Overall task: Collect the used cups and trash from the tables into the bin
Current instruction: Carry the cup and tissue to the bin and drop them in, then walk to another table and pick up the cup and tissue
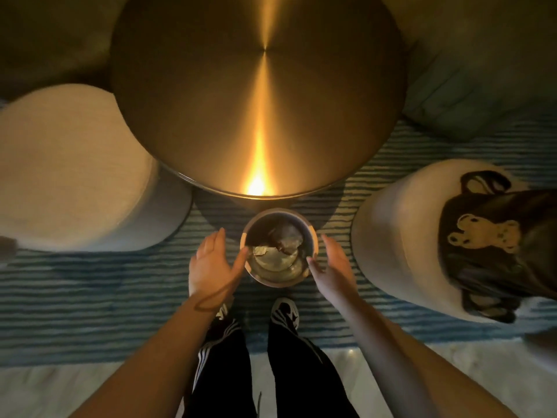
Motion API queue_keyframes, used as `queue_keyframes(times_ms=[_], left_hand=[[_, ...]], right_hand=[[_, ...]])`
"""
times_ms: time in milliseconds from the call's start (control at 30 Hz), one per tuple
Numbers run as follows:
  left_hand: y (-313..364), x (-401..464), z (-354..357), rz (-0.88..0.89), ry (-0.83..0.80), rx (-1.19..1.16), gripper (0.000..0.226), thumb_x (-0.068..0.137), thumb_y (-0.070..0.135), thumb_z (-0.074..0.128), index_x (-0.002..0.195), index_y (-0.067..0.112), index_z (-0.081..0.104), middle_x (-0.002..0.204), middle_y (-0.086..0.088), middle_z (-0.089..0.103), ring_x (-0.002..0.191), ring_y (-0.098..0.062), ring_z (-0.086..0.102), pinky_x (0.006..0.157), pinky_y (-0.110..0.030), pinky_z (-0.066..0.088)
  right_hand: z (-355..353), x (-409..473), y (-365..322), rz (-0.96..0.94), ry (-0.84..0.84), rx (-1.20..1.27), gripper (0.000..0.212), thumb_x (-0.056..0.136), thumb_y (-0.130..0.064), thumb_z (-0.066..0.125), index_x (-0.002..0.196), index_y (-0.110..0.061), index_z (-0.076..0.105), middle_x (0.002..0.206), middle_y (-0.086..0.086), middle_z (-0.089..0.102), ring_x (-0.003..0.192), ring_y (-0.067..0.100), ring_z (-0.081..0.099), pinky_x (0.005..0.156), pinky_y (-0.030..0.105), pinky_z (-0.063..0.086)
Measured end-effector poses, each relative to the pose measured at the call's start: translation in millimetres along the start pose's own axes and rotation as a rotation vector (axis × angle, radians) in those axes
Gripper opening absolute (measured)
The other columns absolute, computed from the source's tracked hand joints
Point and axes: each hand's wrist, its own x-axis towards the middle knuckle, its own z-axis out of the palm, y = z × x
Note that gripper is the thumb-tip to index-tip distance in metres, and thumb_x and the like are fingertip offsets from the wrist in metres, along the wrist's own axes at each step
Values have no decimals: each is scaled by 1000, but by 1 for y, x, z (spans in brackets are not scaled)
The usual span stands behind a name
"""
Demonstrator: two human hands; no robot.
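A small round bin (pixel 312 236) stands on the striped rug in front of my feet, just below the near edge of a round brass-coloured table (pixel 211 101). Inside the bin lie cups and crumpled trash (pixel 278 251). My left hand (pixel 211 267) hovers at the bin's left side, fingers apart, thumb close to the rim. My right hand (pixel 333 268) is at the bin's right side, fingers apart, thumb near the rim. Neither hand holds anything. The tabletop shows only a bright reflection.
A pale round pouf (pixel 75 170) sits left of the table. Another pouf (pixel 401 236) on the right carries a dark bag with a bear print (pixel 488 236). A cushioned seat (pixel 470 79) is at the far right. Blue striped rug (pixel 90 291) underfoot.
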Motion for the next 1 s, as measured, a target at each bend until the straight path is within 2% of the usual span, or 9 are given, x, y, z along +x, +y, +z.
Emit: queue_keyframes(times_ms=[67,167,300,400,567,800,1000], left_hand=[[7,-20,-32,10,53,11,74,90,57,41,145,10,31,147,-13,37,136,-27,31,108,-46,30],[16,-52,-77,-11,136,30,74,90,59,35,145,10,30,147,-12,38,137,-26,30,108,-48,30],[17,-95,-119,-96,267,45,79,87,66,23,146,13,28,147,-9,39,137,-25,32,109,-48,30],[6,-125,-138,-198,377,15,78,88,66,26,145,13,29,145,-9,41,137,-25,33,109,-49,30],[-34,-172,-153,-418,483,-29,77,89,68,25,147,17,27,149,-7,36,139,-24,27,111,-48,26],[-110,-236,-175,-694,616,-95,83,86,72,22,148,17,24,151,-4,33,141,-21,22,113,-47,23],[-191,-255,-211,-828,691,-139,81,87,70,28,148,17,24,153,-3,30,143,-20,19,113,-47,19]], right_hand=[[-26,-18,-21,-60,-26,-55,62,92,-39,54,146,-24,27,153,-1,29,140,16,28,109,30,25],[-59,-42,-54,-229,-24,-137,60,94,-40,50,147,-22,29,155,-2,28,142,14,24,112,27,21],[-80,-62,-104,-388,-25,-190,57,95,-42,47,146,-23,31,153,-2,30,141,15,26,115,33,25],[-77,-74,-140,-496,-51,-230,56,94,-43,46,145,-24,31,153,-2,31,140,16,27,114,37,28],[-43,-92,-202,-697,-168,-314,56,95,-44,44,145,-22,32,153,2,30,140,18,26,113,36,27],[25,-137,-291,-948,-398,-372,55,96,-43,43,145,-19,33,155,4,26,142,20,22,113,41,28],[97,-166,-377,-1117,-439,-439,53,97,-40,44,141,-14,37,150,7,32,139,23,27,111,42,30]])
